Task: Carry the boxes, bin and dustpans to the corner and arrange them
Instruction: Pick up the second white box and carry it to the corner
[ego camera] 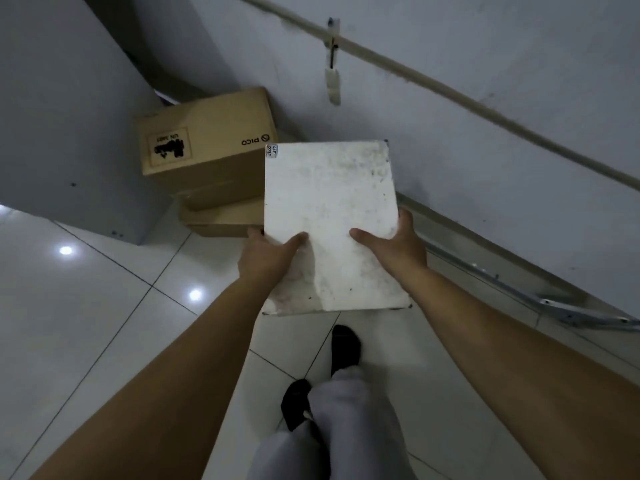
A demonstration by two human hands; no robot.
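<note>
Tiled floor [104,306], corner view: I hold the white box [329,223], left hand [266,258] and right hand [394,251] clamped on its sides, beside the stacked cardboard boxes [207,150]. Possibly it clips that stack when lowered.

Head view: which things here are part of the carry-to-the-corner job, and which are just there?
Part of the job:
white box, gripped by left hand and right hand
cardboard box, stacked on a flatter cardboard box in the corner

Just there:
wall pipe
hanging tag
metal rail
</note>
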